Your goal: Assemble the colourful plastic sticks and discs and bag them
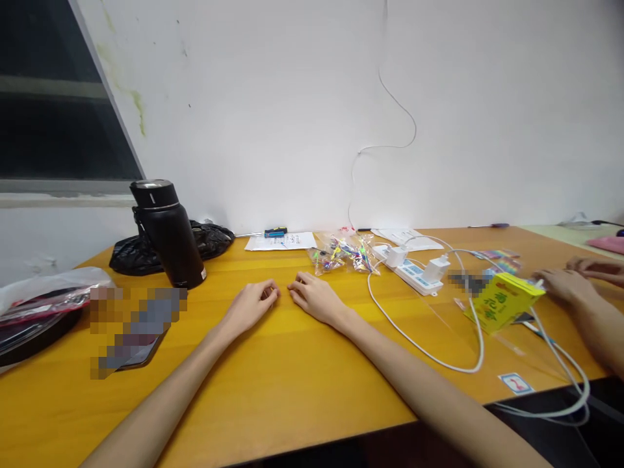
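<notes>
Head camera view shows the left hand [253,304] and right hand [316,299] resting apart on the yellow-brown wooden table [273,396], fingers loosely bent and slightly parted. Beyond the right hand, near a white power strip [418,277], lie clear plastic bags [344,252], crinkled and shiny, showing small blue, yellow and green pieces whose shapes are too small to tell.

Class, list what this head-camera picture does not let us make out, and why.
All in the head view:
- Black bag: contents hidden by its plastic.
- Flat object: face blurred by pixel blocks.
- Papers: writing too small.
- Wall cable: upper end cut off by top edge.
- Other person's hands: body cut off by right edge.
</notes>
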`<state>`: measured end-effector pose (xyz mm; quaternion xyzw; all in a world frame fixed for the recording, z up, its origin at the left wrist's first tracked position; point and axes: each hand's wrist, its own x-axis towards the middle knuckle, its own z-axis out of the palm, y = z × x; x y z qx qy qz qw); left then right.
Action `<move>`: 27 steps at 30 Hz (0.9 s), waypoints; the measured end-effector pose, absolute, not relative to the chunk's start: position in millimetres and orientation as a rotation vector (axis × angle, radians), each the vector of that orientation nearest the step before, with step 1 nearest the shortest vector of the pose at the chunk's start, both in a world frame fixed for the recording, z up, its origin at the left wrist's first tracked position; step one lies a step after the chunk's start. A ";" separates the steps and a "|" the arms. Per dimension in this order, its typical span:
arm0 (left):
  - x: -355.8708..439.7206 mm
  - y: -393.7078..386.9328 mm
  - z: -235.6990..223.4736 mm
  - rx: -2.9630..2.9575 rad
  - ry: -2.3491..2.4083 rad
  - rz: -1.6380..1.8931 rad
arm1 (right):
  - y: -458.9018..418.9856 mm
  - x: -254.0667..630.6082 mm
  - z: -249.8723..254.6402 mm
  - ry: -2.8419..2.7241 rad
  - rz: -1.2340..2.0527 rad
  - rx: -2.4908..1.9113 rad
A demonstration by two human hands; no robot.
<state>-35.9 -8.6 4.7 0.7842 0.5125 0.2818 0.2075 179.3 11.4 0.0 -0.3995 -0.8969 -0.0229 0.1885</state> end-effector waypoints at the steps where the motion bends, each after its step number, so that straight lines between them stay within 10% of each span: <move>1: -36.1 -8.2 4.2 2.180 1.428 0.789 | 11.6 181.4 -0.4 -2.503 -0.041 -1.128; 27: -36.7 -7.3 -1.9 2.210 1.412 0.816 | 63.3 269.3 3.0 -1.627 0.296 -1.590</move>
